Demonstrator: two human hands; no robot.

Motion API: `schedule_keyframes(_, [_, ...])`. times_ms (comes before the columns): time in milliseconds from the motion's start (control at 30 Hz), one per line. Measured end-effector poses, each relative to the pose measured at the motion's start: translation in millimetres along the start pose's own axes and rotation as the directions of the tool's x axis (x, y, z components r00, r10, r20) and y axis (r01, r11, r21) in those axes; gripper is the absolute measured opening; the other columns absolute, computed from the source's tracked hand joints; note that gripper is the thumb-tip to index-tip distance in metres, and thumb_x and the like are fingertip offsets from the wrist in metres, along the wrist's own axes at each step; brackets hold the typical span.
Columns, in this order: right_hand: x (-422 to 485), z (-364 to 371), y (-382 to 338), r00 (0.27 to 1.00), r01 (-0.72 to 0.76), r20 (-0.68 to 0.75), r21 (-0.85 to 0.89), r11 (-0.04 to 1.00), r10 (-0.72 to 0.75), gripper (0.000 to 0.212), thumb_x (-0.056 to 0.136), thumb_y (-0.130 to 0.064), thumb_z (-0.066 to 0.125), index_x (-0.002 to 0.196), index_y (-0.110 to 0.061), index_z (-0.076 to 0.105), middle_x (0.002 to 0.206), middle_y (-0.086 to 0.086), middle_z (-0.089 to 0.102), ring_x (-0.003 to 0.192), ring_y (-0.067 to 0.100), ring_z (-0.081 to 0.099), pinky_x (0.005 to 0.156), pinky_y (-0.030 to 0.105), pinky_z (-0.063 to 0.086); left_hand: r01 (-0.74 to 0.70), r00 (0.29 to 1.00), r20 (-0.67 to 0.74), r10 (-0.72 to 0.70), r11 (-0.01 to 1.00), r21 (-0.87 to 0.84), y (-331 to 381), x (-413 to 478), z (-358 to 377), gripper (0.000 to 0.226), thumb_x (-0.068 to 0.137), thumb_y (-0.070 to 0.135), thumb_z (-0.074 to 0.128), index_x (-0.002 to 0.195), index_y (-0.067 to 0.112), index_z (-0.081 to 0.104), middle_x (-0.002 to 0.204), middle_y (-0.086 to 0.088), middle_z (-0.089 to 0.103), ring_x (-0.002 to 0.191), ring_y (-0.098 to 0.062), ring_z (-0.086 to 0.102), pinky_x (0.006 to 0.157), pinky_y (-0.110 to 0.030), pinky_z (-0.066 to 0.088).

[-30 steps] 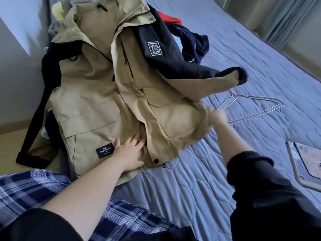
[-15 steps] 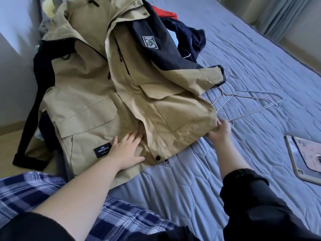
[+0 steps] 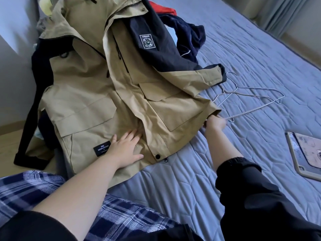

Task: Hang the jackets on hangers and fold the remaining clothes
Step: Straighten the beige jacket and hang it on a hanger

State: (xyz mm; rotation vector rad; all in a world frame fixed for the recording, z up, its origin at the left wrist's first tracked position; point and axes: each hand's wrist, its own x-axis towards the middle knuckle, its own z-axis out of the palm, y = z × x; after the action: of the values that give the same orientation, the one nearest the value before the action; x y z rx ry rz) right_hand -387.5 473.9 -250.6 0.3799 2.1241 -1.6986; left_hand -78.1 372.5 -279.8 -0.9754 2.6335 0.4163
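On the bed (image 3: 191, 188), one jacket (image 3: 104, 101), two hangers (image 3: 246, 112) — left hand (image 3: 125, 150) flat, right hand (image 3: 214, 122) pinching its hem.

Showing tan over most of the jacket (image 3: 97, 94), with black running along the shoulders, sleeves and cuffs. Carrying a black label (image 3: 102, 148) with white lettering near the hem, a black square patch (image 3: 147, 42) edged in white on the dark sleeve, and a black snap (image 3: 157, 156). Lying on a blue-grey bedspread (image 3: 173, 188) quilted in a hexagon stitch pattern. Glinting silver at the wire hangers (image 3: 250, 100) toward the bed's right edge. Peeking out near the far edge, a navy garment (image 3: 187, 37) with thin white piping and a red garment (image 3: 163, 10). Showing something pale yellow (image 3: 45, 6) at the far left corner, possibly fabric. Crossing blue, navy and white in plaid on the trousers (image 3: 34, 188) at the near edge.
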Motion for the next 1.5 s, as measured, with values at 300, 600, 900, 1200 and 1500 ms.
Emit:
schedule_keyframes(300, [-16,-21,40,0.984,-0.176,0.027,0.140,0.974,0.174,0.042,0.097,-0.038,0.047,0.116,-0.003,0.058,0.095,0.010,0.068,0.075,0.021,0.066,0.062,0.030,0.054,0.015,0.999,0.035,-0.013,0.997,-0.075,-3,2,2,0.076,0.090,0.064,0.036,0.152,0.030,0.009,0.160,0.010,-0.005,0.146,-0.009,-0.005,0.113,-0.056,0.004])
schedule_keyframes(600, [-98,12,72,0.755,-0.277,0.584,-0.127,0.952,0.298,0.014,0.088,-0.008,0.063,0.098,0.001,0.066,0.097,0.014,0.066,0.084,0.026,0.065,0.072,0.033,0.051,-0.070,0.996,0.047,0.071,0.997,-0.012,-6,-9,-3,0.071,0.094,0.061,0.030,0.152,0.031,0.005,0.160,0.004,-0.008,0.146,-0.012,-0.009,0.116,-0.052,0.001])
schedule_keyframes(900, [-92,9,76,0.803,0.525,0.150,-0.637,0.565,-0.577,0.079,0.078,-0.013,0.059,0.147,-0.009,0.021,0.151,0.018,0.024,0.141,0.031,0.018,0.115,0.046,0.012,0.162,0.987,-0.012,-0.163,0.986,-0.040,-38,-21,-12,0.057,0.099,0.051,0.025,0.151,0.033,0.011,0.160,0.006,-0.009,0.146,-0.014,-0.013,0.115,-0.053,-0.001])
schedule_keyframes(1200, [-163,101,117,0.216,0.948,0.963,-0.246,-0.201,-0.159,0.064,0.099,-0.042,0.032,0.153,-0.013,0.012,0.161,0.004,0.004,0.148,0.017,-0.001,0.119,0.042,0.000,0.269,0.962,0.073,-0.265,0.961,-0.057,-69,-38,-6,0.061,0.097,0.056,0.027,0.150,0.041,0.003,0.159,0.008,-0.014,0.146,-0.018,-0.015,0.114,-0.055,-0.006])
schedule_keyframes(1500, [-150,168,59,0.095,0.995,0.841,-0.095,0.028,-0.533,0.047,0.096,-0.030,0.032,0.136,-0.011,0.048,0.146,0.010,0.043,0.138,0.026,0.034,0.114,0.039,0.022,0.508,0.860,0.018,-0.510,0.852,-0.122,-95,-37,-6,0.059,0.097,0.044,0.031,0.151,0.033,0.009,0.152,0.001,0.024,0.141,-0.026,0.015,0.113,-0.053,0.013])
